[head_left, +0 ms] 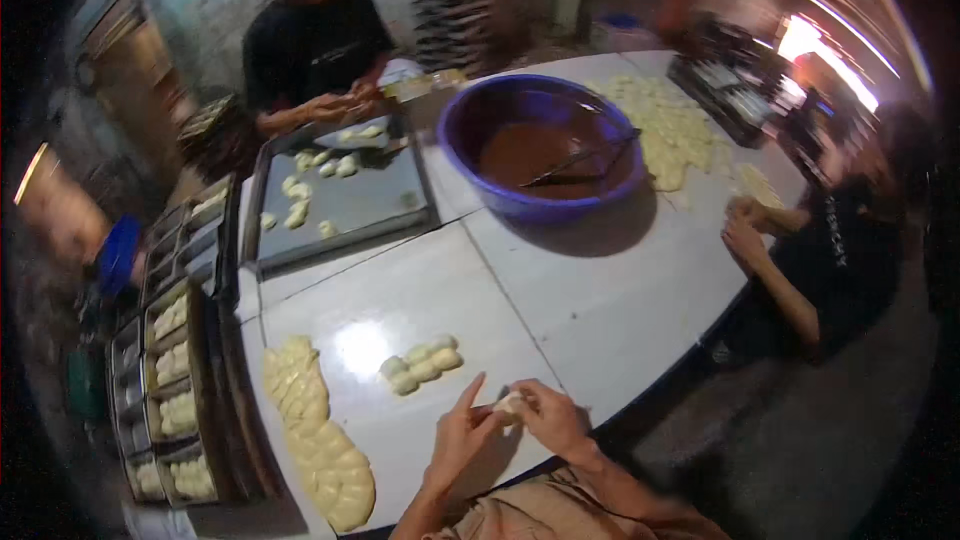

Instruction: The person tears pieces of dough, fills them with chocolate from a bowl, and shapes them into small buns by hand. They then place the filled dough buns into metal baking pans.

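Near the front edge of the white tiled table, a small pale piece of dough (511,406) is held between my two hands. My left hand (463,442) touches it with thumb and fingertips, its index finger sticking out. My right hand (552,422) pinches the same piece from the other side and partly hides it. Just beyond them a small cluster of shaped dough pieces (420,364) lies on the tabletop. To the left spreads a long slab of dough (327,455) marked into many joined portions.
A purple basin (462,145) with brown filling (530,150) and a dark utensil stands mid-table. Left of it is a dark tray (345,202) holding dough pieces. Loaf pans (172,365) of dough line the left side. Two co-workers (315,50) sit across and right, near another dough slab (665,125).
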`<state>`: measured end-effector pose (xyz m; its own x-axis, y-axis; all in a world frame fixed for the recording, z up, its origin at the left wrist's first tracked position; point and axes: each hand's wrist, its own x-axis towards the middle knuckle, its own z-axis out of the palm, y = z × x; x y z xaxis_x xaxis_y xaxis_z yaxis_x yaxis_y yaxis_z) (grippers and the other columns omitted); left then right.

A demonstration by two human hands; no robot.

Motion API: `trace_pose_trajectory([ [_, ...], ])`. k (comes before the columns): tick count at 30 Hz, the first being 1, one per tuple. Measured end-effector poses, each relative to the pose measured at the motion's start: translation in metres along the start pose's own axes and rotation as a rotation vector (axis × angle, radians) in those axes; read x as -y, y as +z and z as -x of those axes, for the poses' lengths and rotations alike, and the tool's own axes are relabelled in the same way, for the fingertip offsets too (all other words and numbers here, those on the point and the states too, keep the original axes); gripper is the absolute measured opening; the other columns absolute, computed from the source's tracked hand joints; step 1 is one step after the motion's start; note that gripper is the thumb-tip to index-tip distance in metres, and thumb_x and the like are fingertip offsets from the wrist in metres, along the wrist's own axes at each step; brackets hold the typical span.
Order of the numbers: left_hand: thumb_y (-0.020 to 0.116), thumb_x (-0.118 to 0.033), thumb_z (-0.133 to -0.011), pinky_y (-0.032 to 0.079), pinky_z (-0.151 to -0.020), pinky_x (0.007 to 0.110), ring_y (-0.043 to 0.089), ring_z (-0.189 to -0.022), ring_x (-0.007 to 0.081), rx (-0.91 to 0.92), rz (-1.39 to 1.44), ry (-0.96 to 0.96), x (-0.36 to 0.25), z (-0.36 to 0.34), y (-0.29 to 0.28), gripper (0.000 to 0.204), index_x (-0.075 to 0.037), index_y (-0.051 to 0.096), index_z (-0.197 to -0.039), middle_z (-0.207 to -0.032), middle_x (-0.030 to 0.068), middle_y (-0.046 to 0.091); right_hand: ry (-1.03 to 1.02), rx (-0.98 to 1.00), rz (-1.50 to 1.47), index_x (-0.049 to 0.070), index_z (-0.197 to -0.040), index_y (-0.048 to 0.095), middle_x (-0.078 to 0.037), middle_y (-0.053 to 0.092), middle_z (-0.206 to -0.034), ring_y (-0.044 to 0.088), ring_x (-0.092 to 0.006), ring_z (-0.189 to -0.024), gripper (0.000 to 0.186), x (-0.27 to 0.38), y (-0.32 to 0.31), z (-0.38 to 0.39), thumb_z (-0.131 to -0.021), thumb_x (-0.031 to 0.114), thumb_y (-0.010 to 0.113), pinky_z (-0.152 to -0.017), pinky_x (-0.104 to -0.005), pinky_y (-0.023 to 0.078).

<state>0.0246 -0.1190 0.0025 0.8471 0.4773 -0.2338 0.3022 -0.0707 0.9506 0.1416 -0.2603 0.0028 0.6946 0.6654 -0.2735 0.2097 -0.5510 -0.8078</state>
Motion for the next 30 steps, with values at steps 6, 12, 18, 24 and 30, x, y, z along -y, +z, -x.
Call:
trace_pose_trajectory([
  [6,0.067,-0.040,-0.093,0.055,-0.078,0.041,0.071,-0.089,0.0352,-0.057,-0.254,0.032,0.020,0.016,-0.036,0.080,-0.014,0.028,-0.157,-0.102,0.0203,0.073,-0.264,-0.214,0.373,0.000,-0.101,0.069,-0.017,0.066,-0.106,0.057,-0.0360,-0.106,0.026,-0.025,0.004,-0.016,-0.097,0.022,0.057,-0.095,-0.0456,0.045],
  [12,0.072,-0.025,-0.091,0.056,-0.083,0.035,0.070,-0.100,0.0230,-0.549,-0.019,-0.110,0.024,0.052,-0.152,0.055,-0.006,0.056,-0.140,-0.125,0.0174,0.067,-0.341,-0.310,0.382,-0.002,-0.115,0.065,-0.020,0.063,-0.115,0.056,-0.0358,-0.110,0.030,0.033,0.025,-0.065,-0.095,0.020,0.058,-0.095,-0.0455,0.045],
  [18,0.072,-0.027,-0.089,0.054,-0.080,0.040,0.069,-0.088,0.0327,-0.888,-0.393,-0.071,0.044,0.045,-0.250,0.049,-0.004,0.062,-0.131,-0.110,0.0181,0.070,-0.625,0.224,0.250,0.002,-0.108,0.071,-0.015,0.069,-0.109,0.063,-0.0336,-0.101,0.027,0.158,0.120,-0.133,-0.090,0.022,0.065,-0.090,-0.0415,0.050],
  [24,0.072,-0.025,-0.088,0.051,-0.088,0.040,0.065,-0.101,0.0319,-0.886,-0.402,-0.083,0.071,0.008,-0.300,0.046,-0.005,0.063,-0.128,-0.115,0.0175,0.066,-0.902,0.375,0.400,0.004,-0.117,0.067,-0.018,0.064,-0.116,0.058,-0.0358,-0.110,0.035,0.207,0.233,-0.217,-0.089,0.025,0.068,-0.094,-0.0467,0.048],
  [30,0.070,-0.026,-0.087,0.044,-0.102,0.043,0.054,-0.122,0.0385,-0.771,-0.781,-0.007,0.090,-0.012,-0.309,0.055,-0.002,0.056,-0.134,-0.134,0.0227,0.056,-1.122,0.561,0.481,0.003,-0.102,0.065,-0.018,0.064,-0.102,0.060,-0.0330,-0.100,0.027,0.214,0.265,-0.249,-0.083,0.023,0.065,-0.086,-0.0444,0.049],
])
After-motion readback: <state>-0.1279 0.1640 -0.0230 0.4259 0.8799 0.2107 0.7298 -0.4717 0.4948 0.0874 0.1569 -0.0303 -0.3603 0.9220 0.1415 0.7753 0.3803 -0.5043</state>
